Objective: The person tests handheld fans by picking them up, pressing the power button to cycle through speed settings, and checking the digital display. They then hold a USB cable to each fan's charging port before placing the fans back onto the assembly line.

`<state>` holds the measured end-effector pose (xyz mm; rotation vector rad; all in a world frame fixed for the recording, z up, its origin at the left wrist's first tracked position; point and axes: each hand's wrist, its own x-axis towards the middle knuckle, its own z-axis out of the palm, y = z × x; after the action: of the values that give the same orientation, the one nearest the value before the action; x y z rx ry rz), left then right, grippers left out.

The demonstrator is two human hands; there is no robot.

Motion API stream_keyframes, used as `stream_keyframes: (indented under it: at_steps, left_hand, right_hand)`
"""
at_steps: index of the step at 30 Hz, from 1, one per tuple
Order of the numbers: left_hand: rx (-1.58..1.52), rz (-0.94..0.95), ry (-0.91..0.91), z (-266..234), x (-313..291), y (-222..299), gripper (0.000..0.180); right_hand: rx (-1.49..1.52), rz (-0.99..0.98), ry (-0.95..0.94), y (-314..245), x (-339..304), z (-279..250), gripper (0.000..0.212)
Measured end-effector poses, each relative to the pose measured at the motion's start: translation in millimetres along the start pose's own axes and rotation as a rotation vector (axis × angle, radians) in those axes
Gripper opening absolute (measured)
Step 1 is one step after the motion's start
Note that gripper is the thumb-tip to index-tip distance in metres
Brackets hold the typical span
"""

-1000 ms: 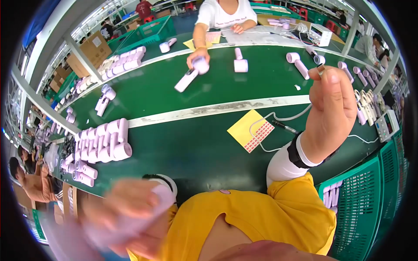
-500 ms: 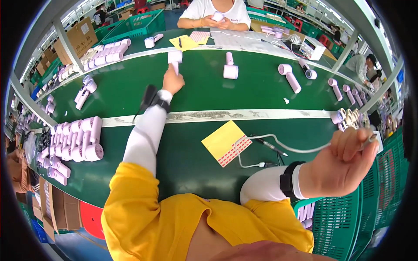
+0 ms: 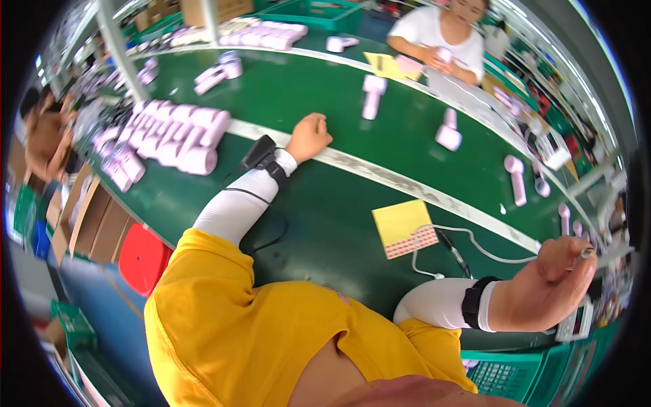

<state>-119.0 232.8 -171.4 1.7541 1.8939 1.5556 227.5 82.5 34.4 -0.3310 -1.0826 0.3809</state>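
My left hand point(image 3: 309, 138) hovers by the white strip across the table, its fingers curled in with nothing visible between them. Beyond it a pale pink handheld fan point(image 3: 371, 98) lies on the green surface. At the right, my right hand point(image 3: 546, 288) is closed on a white charging cable point(image 3: 475, 237), whose metal plug tip point(image 3: 587, 253) sticks out between thumb and fingers. The cable runs back over a yellow pad point(image 3: 400, 220) with a red-marked lower band. A dark pen-like tool point(image 3: 454, 252) lies beside the pad.
Rows of pink fans point(image 3: 180, 132) are stacked at the left. More single fans, such as one fan point(image 3: 449, 130) and another fan point(image 3: 515, 180), lie spaced along the green table. Across it sits a person point(image 3: 441, 41) holding a fan. A red stool point(image 3: 144, 259) and green crate point(image 3: 505, 376) stand below.
My left hand has let go of the pink fan and drawn back toward me. The head view has swung left. My right hand still holds the cable plug.
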Motion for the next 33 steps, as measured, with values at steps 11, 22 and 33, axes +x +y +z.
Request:
stream_keyframes:
  at_steps: [11,22,33]
  left_hand:
    - [0.254,0.299,0.078,-26.0,-46.2,0.4,0.009]
    - [0.302,0.367,-0.074,-25.4,-40.5,5.9,0.014]
    - [0.744,0.515,0.177,-18.0,-52.5,55.9,0.039]
  right_hand:
    - [0.065,0.635,-1.095,39.9,-91.4,109.4,0.019]
    - [-0.073,0.979,-1.670,126.8,-176.7,88.4,0.023]
    - [-0.059,0.883,-1.649,130.2,-177.5,87.5,0.029]
